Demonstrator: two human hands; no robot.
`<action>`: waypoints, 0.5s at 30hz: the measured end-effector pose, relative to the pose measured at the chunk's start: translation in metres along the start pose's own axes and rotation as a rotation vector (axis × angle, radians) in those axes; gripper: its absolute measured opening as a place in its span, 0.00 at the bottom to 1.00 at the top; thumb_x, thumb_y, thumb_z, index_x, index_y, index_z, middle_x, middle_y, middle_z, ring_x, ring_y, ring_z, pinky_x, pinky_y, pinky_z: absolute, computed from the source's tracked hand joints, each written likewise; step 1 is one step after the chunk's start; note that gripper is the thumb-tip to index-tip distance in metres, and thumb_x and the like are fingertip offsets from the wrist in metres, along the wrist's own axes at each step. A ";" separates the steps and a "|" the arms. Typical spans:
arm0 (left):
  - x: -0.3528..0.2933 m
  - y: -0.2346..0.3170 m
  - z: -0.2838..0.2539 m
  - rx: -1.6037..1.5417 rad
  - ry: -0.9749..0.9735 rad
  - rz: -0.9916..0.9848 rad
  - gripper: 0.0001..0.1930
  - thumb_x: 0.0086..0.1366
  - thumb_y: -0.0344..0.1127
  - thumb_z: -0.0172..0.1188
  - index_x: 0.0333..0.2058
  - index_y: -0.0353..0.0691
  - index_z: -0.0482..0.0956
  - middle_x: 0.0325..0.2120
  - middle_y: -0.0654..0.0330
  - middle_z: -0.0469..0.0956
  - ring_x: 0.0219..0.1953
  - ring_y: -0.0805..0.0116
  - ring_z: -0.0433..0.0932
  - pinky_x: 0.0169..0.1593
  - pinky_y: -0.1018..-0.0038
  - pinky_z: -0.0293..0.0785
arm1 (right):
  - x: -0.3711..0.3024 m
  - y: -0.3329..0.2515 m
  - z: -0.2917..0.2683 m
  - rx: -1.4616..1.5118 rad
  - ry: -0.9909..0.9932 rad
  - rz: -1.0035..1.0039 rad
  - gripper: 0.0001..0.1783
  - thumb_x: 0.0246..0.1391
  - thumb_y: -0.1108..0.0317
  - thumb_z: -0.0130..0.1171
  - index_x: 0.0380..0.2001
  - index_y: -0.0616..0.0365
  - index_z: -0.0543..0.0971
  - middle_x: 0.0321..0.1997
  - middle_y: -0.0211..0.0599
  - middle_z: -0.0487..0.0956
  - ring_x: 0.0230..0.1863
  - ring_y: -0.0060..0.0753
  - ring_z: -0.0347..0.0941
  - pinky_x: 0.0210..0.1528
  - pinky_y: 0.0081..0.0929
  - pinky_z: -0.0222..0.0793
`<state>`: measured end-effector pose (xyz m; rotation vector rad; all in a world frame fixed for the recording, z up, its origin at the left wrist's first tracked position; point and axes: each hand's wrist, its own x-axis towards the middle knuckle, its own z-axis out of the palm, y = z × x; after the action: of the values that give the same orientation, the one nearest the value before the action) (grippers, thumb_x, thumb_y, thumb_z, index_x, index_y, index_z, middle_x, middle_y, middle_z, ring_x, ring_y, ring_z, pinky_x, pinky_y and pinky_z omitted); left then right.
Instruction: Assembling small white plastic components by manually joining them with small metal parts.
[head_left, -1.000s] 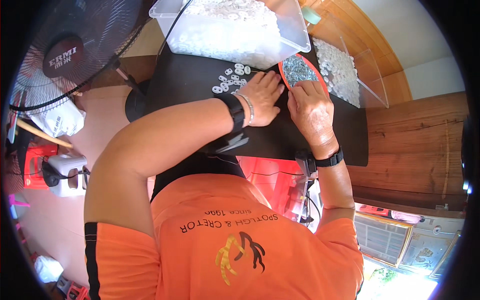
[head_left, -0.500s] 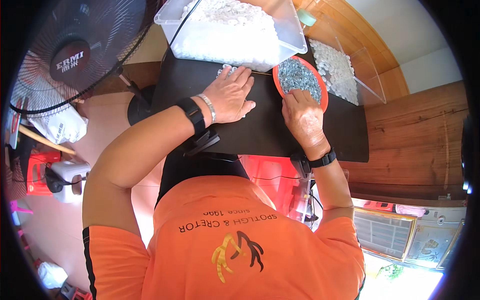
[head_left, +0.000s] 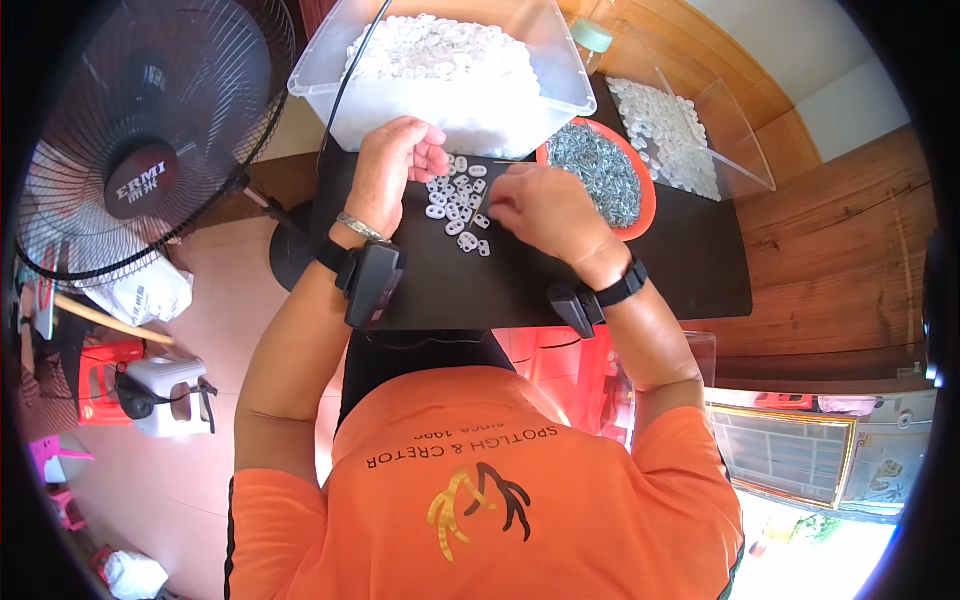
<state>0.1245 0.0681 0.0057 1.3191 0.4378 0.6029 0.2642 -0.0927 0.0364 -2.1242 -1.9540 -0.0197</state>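
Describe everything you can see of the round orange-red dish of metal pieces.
The round orange-red dish looks like smooth plastic, with a plain rim. Slender silvery metal pieces fill it, covering its bottom. It sits upright on the black tabletop, to the right of the loose white oval two-holed pieces. The bare right hand hides part of its left edge; whether they touch is unclear.
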 end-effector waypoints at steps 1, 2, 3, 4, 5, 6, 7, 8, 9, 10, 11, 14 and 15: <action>0.000 -0.001 0.001 -0.022 0.011 0.016 0.16 0.65 0.45 0.47 0.34 0.39 0.77 0.25 0.62 0.77 0.28 0.73 0.76 0.35 0.78 0.69 | 0.001 0.000 0.004 0.008 -0.050 -0.019 0.08 0.47 0.62 0.60 0.26 0.53 0.80 0.30 0.35 0.77 0.35 0.43 0.75 0.35 0.37 0.70; 0.000 -0.004 0.001 -0.045 0.022 0.033 0.16 0.65 0.46 0.48 0.32 0.39 0.77 0.22 0.63 0.76 0.25 0.74 0.75 0.33 0.79 0.69 | 0.002 -0.002 0.006 0.009 -0.045 -0.022 0.08 0.47 0.62 0.60 0.26 0.53 0.80 0.30 0.35 0.77 0.35 0.43 0.75 0.35 0.37 0.70; 0.000 -0.008 0.001 -0.041 0.040 0.042 0.16 0.64 0.46 0.48 0.31 0.39 0.76 0.21 0.64 0.75 0.24 0.75 0.74 0.30 0.80 0.67 | 0.002 -0.006 0.008 0.013 -0.052 -0.010 0.08 0.47 0.61 0.60 0.26 0.53 0.79 0.30 0.35 0.77 0.35 0.42 0.75 0.35 0.37 0.70; -0.001 -0.011 0.001 -0.037 0.036 0.042 0.16 0.64 0.46 0.48 0.31 0.39 0.76 0.21 0.64 0.75 0.24 0.75 0.74 0.30 0.80 0.67 | 0.001 -0.006 0.010 0.017 -0.058 0.006 0.08 0.46 0.61 0.60 0.26 0.53 0.79 0.30 0.35 0.77 0.35 0.42 0.75 0.35 0.37 0.70; -0.004 -0.013 -0.001 -0.009 0.046 0.033 0.16 0.64 0.45 0.48 0.31 0.39 0.76 0.21 0.64 0.75 0.23 0.75 0.74 0.30 0.80 0.67 | 0.001 -0.004 0.014 0.007 -0.047 -0.002 0.08 0.47 0.61 0.60 0.27 0.53 0.78 0.31 0.34 0.77 0.35 0.43 0.75 0.36 0.37 0.70; -0.005 -0.015 -0.001 0.019 0.055 0.024 0.15 0.65 0.45 0.48 0.31 0.39 0.76 0.21 0.64 0.75 0.23 0.75 0.74 0.29 0.80 0.66 | 0.002 -0.002 0.014 0.010 -0.043 0.002 0.08 0.47 0.61 0.60 0.27 0.53 0.78 0.31 0.34 0.77 0.35 0.43 0.75 0.36 0.37 0.70; -0.006 -0.015 -0.001 0.020 0.055 0.002 0.15 0.65 0.44 0.48 0.31 0.38 0.76 0.21 0.64 0.75 0.23 0.75 0.74 0.29 0.80 0.66 | 0.002 -0.001 0.015 0.041 -0.052 0.008 0.08 0.47 0.61 0.60 0.27 0.54 0.78 0.31 0.35 0.77 0.36 0.43 0.75 0.36 0.37 0.70; -0.006 -0.015 0.000 0.024 0.051 0.000 0.15 0.65 0.44 0.48 0.31 0.38 0.76 0.21 0.64 0.75 0.23 0.75 0.74 0.29 0.80 0.66 | 0.003 0.001 0.015 0.071 -0.061 0.014 0.08 0.46 0.62 0.60 0.27 0.54 0.78 0.31 0.35 0.77 0.36 0.43 0.75 0.36 0.38 0.71; -0.006 -0.013 0.001 0.022 0.044 0.012 0.15 0.65 0.44 0.47 0.32 0.38 0.76 0.21 0.63 0.75 0.23 0.75 0.73 0.29 0.81 0.65 | 0.004 0.002 0.016 0.074 -0.058 0.019 0.08 0.46 0.62 0.60 0.27 0.54 0.78 0.31 0.35 0.77 0.36 0.43 0.75 0.36 0.38 0.71; -0.007 -0.012 0.002 0.021 0.040 0.023 0.15 0.65 0.44 0.47 0.32 0.38 0.76 0.21 0.63 0.75 0.23 0.75 0.73 0.29 0.81 0.65 | 0.005 0.003 0.017 0.090 -0.068 0.012 0.08 0.46 0.62 0.60 0.26 0.55 0.78 0.31 0.36 0.77 0.35 0.44 0.75 0.36 0.38 0.70; -0.008 -0.011 0.003 0.025 0.038 0.020 0.15 0.65 0.44 0.47 0.32 0.38 0.76 0.21 0.63 0.75 0.23 0.75 0.73 0.29 0.81 0.65 | 0.006 0.004 0.017 0.106 -0.078 0.005 0.08 0.45 0.63 0.59 0.26 0.56 0.78 0.30 0.38 0.77 0.34 0.44 0.75 0.36 0.38 0.70; -0.011 -0.006 0.008 -0.019 0.017 -0.025 0.15 0.64 0.44 0.47 0.32 0.39 0.76 0.22 0.63 0.75 0.23 0.74 0.73 0.29 0.80 0.65 | 0.009 0.000 0.013 0.254 -0.160 0.080 0.06 0.43 0.66 0.57 0.24 0.57 0.78 0.27 0.43 0.79 0.33 0.48 0.75 0.36 0.41 0.70; -0.013 -0.003 0.011 -0.068 0.007 -0.054 0.14 0.64 0.44 0.48 0.31 0.40 0.76 0.21 0.64 0.75 0.22 0.76 0.73 0.28 0.81 0.65 | 0.009 0.001 0.014 0.256 -0.156 0.083 0.06 0.43 0.66 0.57 0.24 0.57 0.78 0.27 0.43 0.79 0.33 0.48 0.75 0.36 0.41 0.70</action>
<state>0.1216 0.0515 0.0042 1.2365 0.4539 0.5730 0.2635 -0.0810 0.0248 -2.0865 -1.8325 0.4012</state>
